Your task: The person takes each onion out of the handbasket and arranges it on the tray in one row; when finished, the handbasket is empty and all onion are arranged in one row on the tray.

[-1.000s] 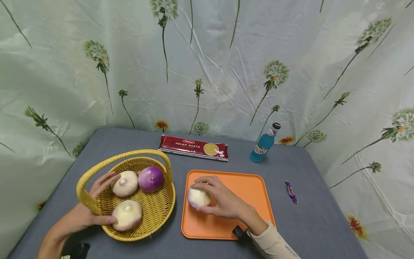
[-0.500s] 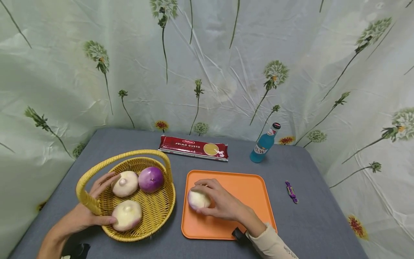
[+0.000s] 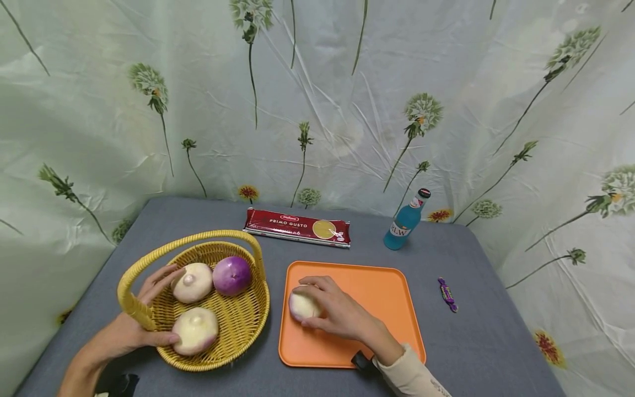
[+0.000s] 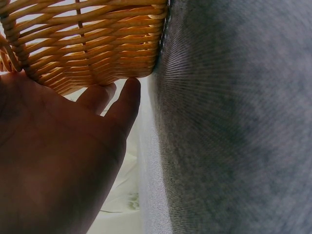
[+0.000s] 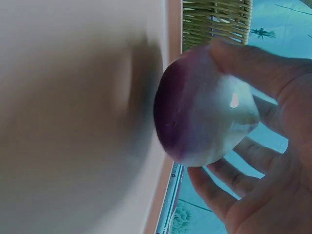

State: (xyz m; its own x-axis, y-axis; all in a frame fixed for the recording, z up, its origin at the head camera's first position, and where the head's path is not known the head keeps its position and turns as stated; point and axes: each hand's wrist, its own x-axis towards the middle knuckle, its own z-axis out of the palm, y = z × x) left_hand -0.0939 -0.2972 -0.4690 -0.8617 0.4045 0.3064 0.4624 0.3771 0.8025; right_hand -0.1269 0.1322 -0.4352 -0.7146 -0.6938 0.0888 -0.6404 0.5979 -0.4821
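Observation:
A purple-and-white turnip is in the grasp of my right hand over the left part of the orange tray. In the right wrist view, thumb and fingers sit on opposite sides of the turnip, its purple side toward the tray; whether it touches the tray I cannot tell. My left hand holds the left side of the yellow wicker basket, thumb and fingertips over its rim. Inside lie a turnip, another turnip by my thumb, and a purple-side-up turnip.
A red pasta packet lies at the back of the grey-covered table. Behind the tray on the right stands a blue bottle. A purple wrapped candy lies right of the tray. Floral cloth hangs behind.
My right wrist and sleeve have shifted slightly left, while the turnip in that hand stays almost in place. The left hand and basket look unchanged.

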